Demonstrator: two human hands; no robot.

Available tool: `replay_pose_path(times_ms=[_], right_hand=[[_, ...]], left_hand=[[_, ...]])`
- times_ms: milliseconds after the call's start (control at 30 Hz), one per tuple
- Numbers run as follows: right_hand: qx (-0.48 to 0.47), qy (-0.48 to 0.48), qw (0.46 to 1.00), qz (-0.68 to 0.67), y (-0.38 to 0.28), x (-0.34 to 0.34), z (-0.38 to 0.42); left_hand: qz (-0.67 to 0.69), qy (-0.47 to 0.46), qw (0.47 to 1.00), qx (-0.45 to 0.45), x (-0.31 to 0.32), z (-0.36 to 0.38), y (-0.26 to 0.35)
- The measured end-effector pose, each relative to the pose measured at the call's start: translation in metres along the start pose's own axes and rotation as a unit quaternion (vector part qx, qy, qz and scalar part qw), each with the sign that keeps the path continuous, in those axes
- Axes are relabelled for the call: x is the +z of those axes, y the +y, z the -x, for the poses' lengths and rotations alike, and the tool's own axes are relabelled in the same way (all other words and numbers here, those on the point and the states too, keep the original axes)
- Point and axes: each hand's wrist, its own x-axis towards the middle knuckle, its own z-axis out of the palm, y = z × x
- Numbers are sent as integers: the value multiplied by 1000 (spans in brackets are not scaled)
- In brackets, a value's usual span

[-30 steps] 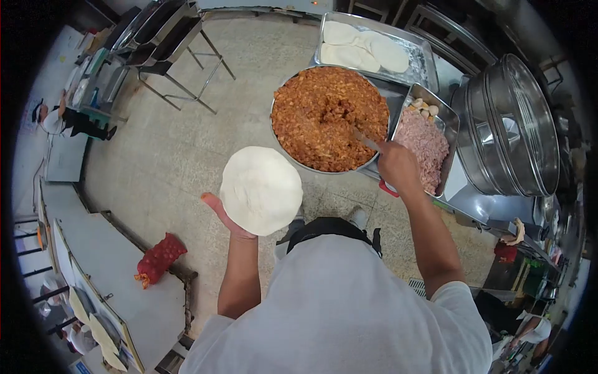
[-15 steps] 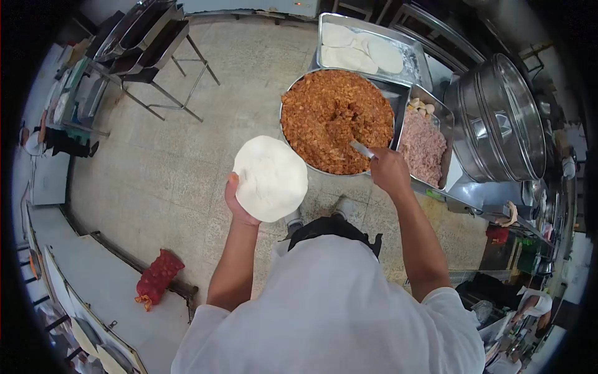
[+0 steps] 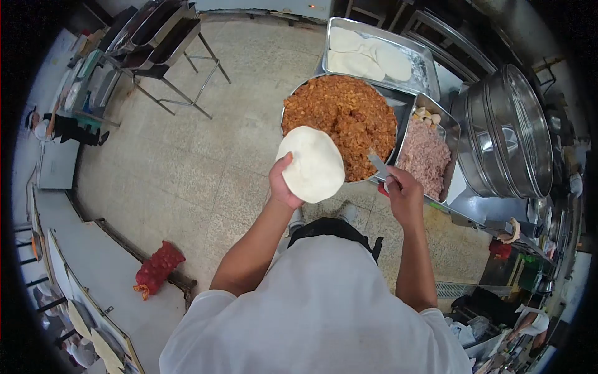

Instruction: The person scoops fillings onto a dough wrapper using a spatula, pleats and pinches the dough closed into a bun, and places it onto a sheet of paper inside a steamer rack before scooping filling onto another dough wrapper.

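Observation:
My left hand (image 3: pixel 286 184) supports a flat round of white dough (image 3: pixel 313 165) from beneath, the thumb resting over its edge. The dough overlaps the lower left of a wide round pan of chunky reddish-brown filling (image 3: pixel 339 103) in this view. My right hand (image 3: pixel 405 192) is closed around a spatula with a flat metal blade (image 3: pixel 377 163); a bit of red shows beside the fingers. The blade's tip is at the right edge of the filling, where a hollow has been dug. Right of the pan is a metal tray of pinkish minced filling (image 3: pixel 425 156) with pale pieces at its far end.
Several dough rounds (image 3: pixel 358 53) lie in a floured metal tray (image 3: pixel 425 71) behind the pan. Large steamer rings (image 3: pixel 504 134) stand at the right. A red net sack (image 3: pixel 159 269) rests on the floor at lower left, and a person (image 3: pixel 65 131) stands at far left.
My left hand has carried the dough round right and slightly up, towards the pan. My right hand has shifted a little right and down, and the spatula's blade has turned.

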Motion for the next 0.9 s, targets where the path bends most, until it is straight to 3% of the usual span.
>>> replay_pose_path(times_ms=[67, 167, 433, 533, 633, 667, 733, 800, 900], right_hand=[[-1, 13, 1000, -9, -10, -4, 7], [-86, 1, 995, 54, -14, 3, 18], [-38, -40, 991, 120, -37, -30, 32], [-77, -37, 994, 74, -44, -26, 23], [-134, -101, 975, 148, -39, -22, 11], [-130, -100, 974, 158, -33, -30, 7], [-122, -105, 972, 169, -19, -42, 1], [-51, -19, 959, 278, -1, -43, -14], [-24, -30, 939, 341, 27, -28, -29]], left_hand=[[-8, 18, 1000, -5, 13, -12, -10], [24, 12, 999, -30, 18, -31, -23], [-54, 5, 998, -14, 16, -35, -24], [10, 18, 999, -33, 28, -29, -20], [-81, 37, 996, 10, 20, -22, -13], [-144, 59, 987, 46, 13, -20, -8], [-131, 65, 988, 46, 4, -8, 8], [-81, 14, 991, 104, 5, 7, 24], [-24, -32, 995, 91, -6, 22, 48]])
